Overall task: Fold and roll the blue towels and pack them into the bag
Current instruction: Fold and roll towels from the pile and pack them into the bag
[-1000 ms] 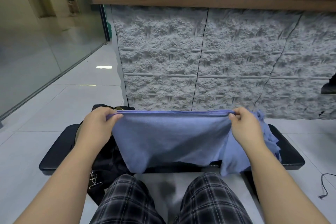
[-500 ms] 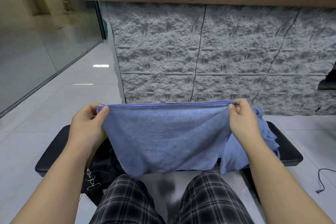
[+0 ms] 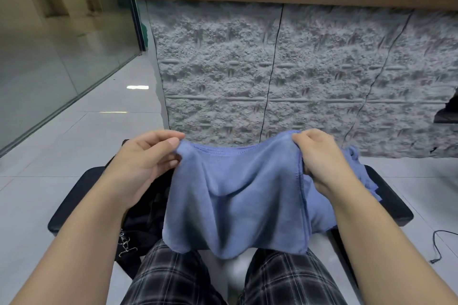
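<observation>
A blue towel (image 3: 238, 200) hangs in the air above my knees, its top edge sagging in the middle. My left hand (image 3: 143, 163) pinches its upper left corner between thumb and fingers. My right hand (image 3: 319, 158) grips the upper right corner. Behind my right wrist lies a heap of more blue towels (image 3: 359, 168) on the black bench (image 3: 74, 203). The black bag (image 3: 143, 225) sits on the bench's left part, mostly hidden by my left arm and the towel.
A rough grey stone wall (image 3: 272, 69) with a wooden ledge stands just beyond the bench. Metal clips (image 3: 125, 245) dangle from the bag. A black cable (image 3: 438, 242) lies on the tiled floor at the right. Glass wall at far left.
My hands have come closer together, so the towel's taut top edge now sags and the cloth hangs in folds. The left hand moved right and a little up.
</observation>
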Demonstrator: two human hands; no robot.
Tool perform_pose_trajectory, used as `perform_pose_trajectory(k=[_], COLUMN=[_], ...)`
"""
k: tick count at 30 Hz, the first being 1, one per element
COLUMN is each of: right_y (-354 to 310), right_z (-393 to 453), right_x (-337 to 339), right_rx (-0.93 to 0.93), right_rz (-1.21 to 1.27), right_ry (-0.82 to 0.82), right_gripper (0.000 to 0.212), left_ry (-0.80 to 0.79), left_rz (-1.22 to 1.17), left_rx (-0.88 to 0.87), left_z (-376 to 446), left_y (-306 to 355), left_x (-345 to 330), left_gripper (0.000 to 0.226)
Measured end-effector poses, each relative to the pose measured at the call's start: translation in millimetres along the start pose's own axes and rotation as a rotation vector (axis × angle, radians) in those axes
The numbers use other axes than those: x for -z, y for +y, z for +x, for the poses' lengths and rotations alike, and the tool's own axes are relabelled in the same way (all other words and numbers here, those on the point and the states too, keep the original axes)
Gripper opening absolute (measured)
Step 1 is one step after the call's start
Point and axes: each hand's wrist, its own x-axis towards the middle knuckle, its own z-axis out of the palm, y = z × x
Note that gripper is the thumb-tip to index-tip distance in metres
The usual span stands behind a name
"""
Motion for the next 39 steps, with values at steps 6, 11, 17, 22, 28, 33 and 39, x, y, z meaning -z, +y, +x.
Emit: perform_pose_trajectory(k=[6,11,17,22,28,33,39], right_y=[-17.6,-24.3,-30.4,-32.6,-30.4,-30.2,-27.9], right_z=[-12.7,-24.6,-36.7,-44.2,-48.7,-50.5,-49.4], right_x=[-17.8,-29.6,-40.5,-43.7,-39.7,-40.4,-37.2], right_rx=[0.02,0.084,0.2,0.232,0.258,0.298,0.294], right_rz=[0.105,0.169,0.082,0.104,0.094,0.117,0.112], right_ry=[-0.068,-0.143,-0.265,-0.319,-0.428,-0.442,-0.485], right_gripper=[0.027,0.018,0.015,0.015,0.022,0.021,0.022], left_ry=[-0.214,-0.193,-0.135,-0.032,0.038,0.067,0.076], left_rz=[0.143,0.226,0.693,0.594,0.509,0.509,0.444], left_rx=[-0.075,-0.151,-0.392,-0.371,-0.302,-0.311,-0.332], left_z=[-10.3,-18.1,-12.5,-18.3,-19.5,-19.5,-18.6], left_y=[5.4,10.9,5.0,1.2,0.1,-1.4,-3.8], left_x=[-16.4,-32.1,-44.8,-59.4,-59.2,-59.3,-62.4], left_gripper=[0.026,0.015,0.019,0.02,0.015,0.018,0.022])
